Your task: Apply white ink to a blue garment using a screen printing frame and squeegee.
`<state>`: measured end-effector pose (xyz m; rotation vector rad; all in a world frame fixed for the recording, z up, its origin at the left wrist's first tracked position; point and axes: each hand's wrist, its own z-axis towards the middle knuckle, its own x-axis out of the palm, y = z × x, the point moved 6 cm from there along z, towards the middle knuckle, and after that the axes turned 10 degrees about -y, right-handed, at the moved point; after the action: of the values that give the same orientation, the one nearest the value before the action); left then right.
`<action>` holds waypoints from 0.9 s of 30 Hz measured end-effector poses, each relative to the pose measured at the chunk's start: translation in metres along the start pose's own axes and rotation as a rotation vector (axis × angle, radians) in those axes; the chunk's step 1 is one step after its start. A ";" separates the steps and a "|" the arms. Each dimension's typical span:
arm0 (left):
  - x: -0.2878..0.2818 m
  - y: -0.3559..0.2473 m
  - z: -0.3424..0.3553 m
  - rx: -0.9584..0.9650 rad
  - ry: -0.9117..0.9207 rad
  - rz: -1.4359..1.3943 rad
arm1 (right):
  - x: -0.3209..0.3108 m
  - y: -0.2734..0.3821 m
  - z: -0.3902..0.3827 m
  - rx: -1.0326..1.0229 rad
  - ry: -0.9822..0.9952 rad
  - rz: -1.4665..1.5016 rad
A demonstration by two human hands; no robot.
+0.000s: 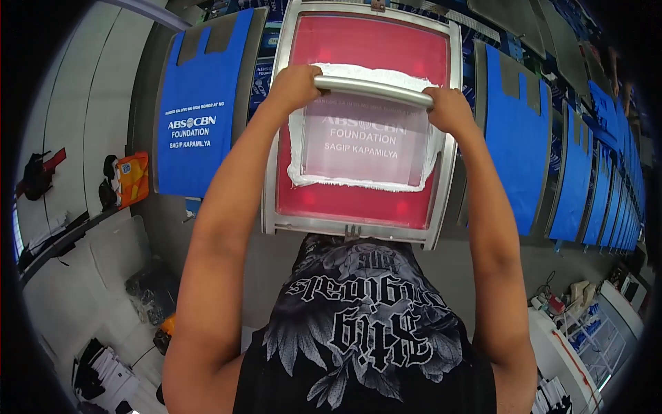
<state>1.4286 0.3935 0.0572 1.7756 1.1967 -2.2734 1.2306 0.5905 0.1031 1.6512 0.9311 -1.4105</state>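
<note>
One rectangular silver metal-framed screen with a red surface (310, 225), across whose upper half a cylindrical silver metal bar (372, 91) is grasped at its ends by the curled fingers of the left hand (295, 90) and right hand (452, 110). Within the screen, white paste (296, 155) is contained around a pale translucent rectangle (362, 165) bearing white lettering; left of the screen, a blue fabric panel with white lettering (196, 155) is laid out; at right, a row of plain-faced blue panels (517, 152).

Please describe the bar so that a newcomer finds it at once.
Find the red screen in its metal frame, upper centre. Across it, left hand and right hand grip a silvery bar. Unlike the flat-sided frame, it is rounded.
</note>
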 end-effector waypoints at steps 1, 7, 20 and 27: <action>-0.001 0.003 -0.004 -0.046 0.064 0.027 | -0.001 0.002 -0.007 0.011 0.064 0.018; -0.006 -0.045 -0.182 0.043 0.072 -0.057 | 0.007 0.057 -0.175 0.058 0.157 0.048; -0.017 -0.008 0.022 -0.089 0.126 0.060 | -0.014 -0.012 0.031 -0.003 0.131 0.077; -0.037 -0.031 -0.128 -0.288 -0.146 -0.101 | -0.032 -0.020 0.063 -0.052 0.115 0.137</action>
<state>1.5329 0.4725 0.0976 1.4544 1.5231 -2.1042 1.1812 0.5412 0.1269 1.7372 0.8931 -1.2010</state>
